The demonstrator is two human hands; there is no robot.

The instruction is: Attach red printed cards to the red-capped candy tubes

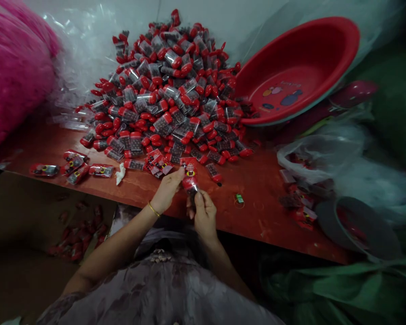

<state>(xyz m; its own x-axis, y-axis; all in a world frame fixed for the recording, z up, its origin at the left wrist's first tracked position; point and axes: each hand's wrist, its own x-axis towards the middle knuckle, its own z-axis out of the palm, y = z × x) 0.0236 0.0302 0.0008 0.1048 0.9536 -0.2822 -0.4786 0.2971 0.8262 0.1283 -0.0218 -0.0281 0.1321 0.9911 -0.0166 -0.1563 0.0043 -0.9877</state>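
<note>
Here my left hand (167, 189) and right hand (204, 215) both pinch one small red packet (190, 177), fingers closed on it, just above the desk (257, 185) edge, in front of the heap of red-capped tubes (171, 90); a red basin (297, 67) leans to the right.

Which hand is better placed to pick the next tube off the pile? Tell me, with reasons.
Probably the left hand: it pinches only the top of the red packet and sits closer to the pile. The right hand grips the packet's lower end, farther from the pile.
</note>
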